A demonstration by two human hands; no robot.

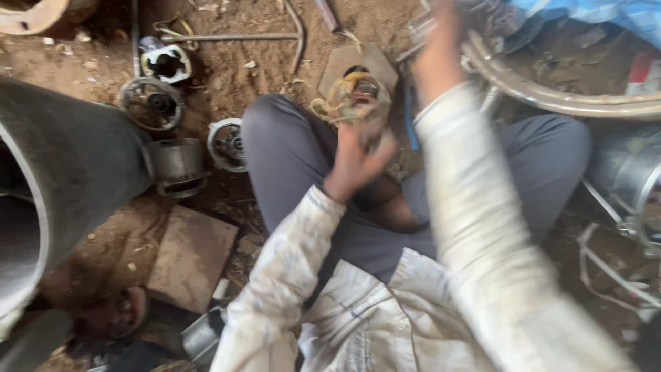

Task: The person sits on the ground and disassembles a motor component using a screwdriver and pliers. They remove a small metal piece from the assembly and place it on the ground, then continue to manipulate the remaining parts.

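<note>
- The left hand (354, 155) closes around a dirty rag bundle (351, 96) with a small metal part inside, above the lap.
- The right hand (437, 52) reaches up to a metal rim (551, 100); it is blurred, so I cannot tell its grip.
- Metal wheels (153, 103) lie on the dirt ground (234, 69).

handwheel (152, 103) | metal cylinder (175, 165) | flat stone slab (193, 256) | bent rod (237, 37)

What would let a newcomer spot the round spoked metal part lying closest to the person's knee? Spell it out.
Start at the big dark pipe filling the left edge, then move right past the shiny metal cylinder beside it. The spoked metal part lies on the dirt against the grey trouser knee. Unlike the darker spoked wheel farther up and left, it is pale and touches the leg.
</note>
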